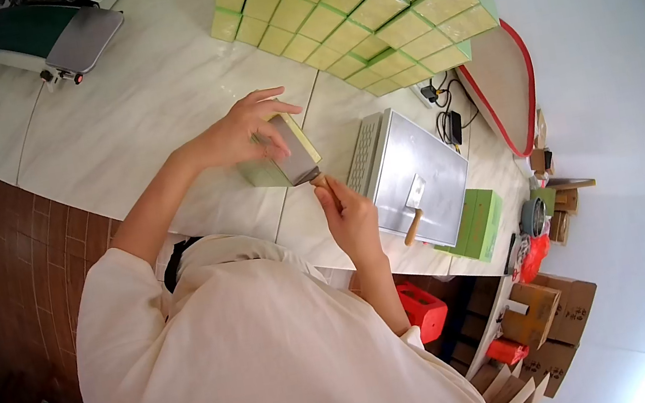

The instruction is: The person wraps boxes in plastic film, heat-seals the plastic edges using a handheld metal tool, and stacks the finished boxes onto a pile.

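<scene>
A green box (266, 173) with a pale yellow edge rests on the marbled table in front of me. My left hand (256, 126) is on its upper part, fingers spread, thumb and fingertips over the box. Along the box's face lies the flat metal blade of a scraper (292, 156). Its wooden handle is in my right hand (350, 216), whose fingers are wrapped round it. To the right, a second scraper (416, 191) with a wooden handle lies on a silver metal plate device (427, 168).
Stacked green-yellow boxes (343, 12) stand at the table's back. A green-and-grey machine (51, 33) is at the upper left. Cables (453, 117), a green box (479, 223) and a red-rimmed board (503, 88) are at the right. Cardboard boxes (555, 312) and a red container (423, 312) sit lower right.
</scene>
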Motion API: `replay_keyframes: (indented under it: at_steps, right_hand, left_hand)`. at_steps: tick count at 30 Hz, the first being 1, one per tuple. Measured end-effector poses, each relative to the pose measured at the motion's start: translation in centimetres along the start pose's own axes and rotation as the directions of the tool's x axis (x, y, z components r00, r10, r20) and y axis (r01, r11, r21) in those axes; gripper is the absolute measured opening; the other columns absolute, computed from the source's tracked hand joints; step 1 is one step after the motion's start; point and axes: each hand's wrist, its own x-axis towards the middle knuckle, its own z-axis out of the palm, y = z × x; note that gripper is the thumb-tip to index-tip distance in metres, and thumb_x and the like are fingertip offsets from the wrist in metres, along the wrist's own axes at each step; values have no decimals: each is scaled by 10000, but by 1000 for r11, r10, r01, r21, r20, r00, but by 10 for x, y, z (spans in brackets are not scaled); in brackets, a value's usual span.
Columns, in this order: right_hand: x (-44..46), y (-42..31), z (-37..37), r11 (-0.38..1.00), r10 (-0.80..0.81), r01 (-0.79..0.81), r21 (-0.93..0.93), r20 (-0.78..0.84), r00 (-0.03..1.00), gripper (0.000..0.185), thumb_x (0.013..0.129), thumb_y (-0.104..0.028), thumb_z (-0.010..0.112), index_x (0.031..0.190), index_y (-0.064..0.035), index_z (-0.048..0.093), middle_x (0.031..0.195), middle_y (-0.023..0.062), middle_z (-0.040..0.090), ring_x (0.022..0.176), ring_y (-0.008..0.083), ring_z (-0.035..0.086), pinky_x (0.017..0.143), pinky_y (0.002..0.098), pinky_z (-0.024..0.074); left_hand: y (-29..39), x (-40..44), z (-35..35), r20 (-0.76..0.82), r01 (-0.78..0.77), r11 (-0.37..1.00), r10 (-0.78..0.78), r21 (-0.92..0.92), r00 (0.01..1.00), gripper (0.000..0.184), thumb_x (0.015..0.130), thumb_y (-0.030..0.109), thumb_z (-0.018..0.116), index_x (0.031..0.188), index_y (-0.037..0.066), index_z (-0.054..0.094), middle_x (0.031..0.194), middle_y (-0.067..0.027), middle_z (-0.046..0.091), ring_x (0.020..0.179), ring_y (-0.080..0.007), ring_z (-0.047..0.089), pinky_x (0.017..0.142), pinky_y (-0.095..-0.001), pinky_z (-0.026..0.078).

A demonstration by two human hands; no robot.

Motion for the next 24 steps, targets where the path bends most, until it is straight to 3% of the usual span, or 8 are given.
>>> replay_keyframes:
  at_steps: [5,6,8,11,18,23,24]
  right_hand:
    - [0,2,-2,992,-109,108,64,6,994,195,948,-212,612,1031,-40,652,763,143,646,600,322,610,528,392,469]
    - [0,3,-3,992,-107,107,63,7,994,195,948,-212,612,1031,-40,652,763,143,646,600,322,610,528,392,469]
    - [1,4,-4,994,-105,102,44,52,993,186,944,-201,613,1034,-42,643,767,144,646,617,335,612,531,398,470]
    - [-1,2,-11,990,-124,130,-61,91,988,179,935,-187,619,1036,-38,628,781,148,647,642,349,619,542,408,474]
    - [-42,19,-35,998,-56,58,-13,101,993,186,927,-162,627,1030,-8,619,777,175,640,629,359,612,554,409,477]
    - [-56,14,-69,984,178,-174,-44,123,976,208,943,-165,623,1039,19,635,702,164,607,558,233,575,544,316,458]
    - [-56,13,-71,987,158,-156,-24,111,981,205,940,-162,631,1037,19,636,704,143,606,551,198,551,537,288,448]
  left_hand:
    - [-4,2,6,-15,30,984,-33,-178,999,60,796,195,751,769,143,762,1309,48,581,1387,-288,319,1120,-438,317]
    - [-6,4,8,-15,30,983,-33,-180,999,60,796,195,751,769,143,762,1309,48,581,1387,-288,319,1120,-438,317]
    - [-10,8,8,-14,-30,999,30,-14,999,71,812,172,729,817,103,744,1255,17,616,1371,-286,347,1088,-430,354]
    - [-6,13,3,60,58,987,-50,-149,997,87,826,161,703,789,84,720,1267,0,607,1379,-269,338,1082,-410,352]
    - [5,25,-8,98,162,975,-148,-153,984,114,805,142,720,742,61,672,1220,-14,618,1306,-250,414,1064,-381,370]
    - [-1,36,-9,155,156,987,-149,-37,977,112,768,155,730,743,64,670,1111,-39,626,1144,-225,494,994,-352,406]
    - [0,38,-10,158,151,988,-144,-37,977,112,768,155,730,743,64,670,1111,-39,626,1144,-225,494,994,-352,406]
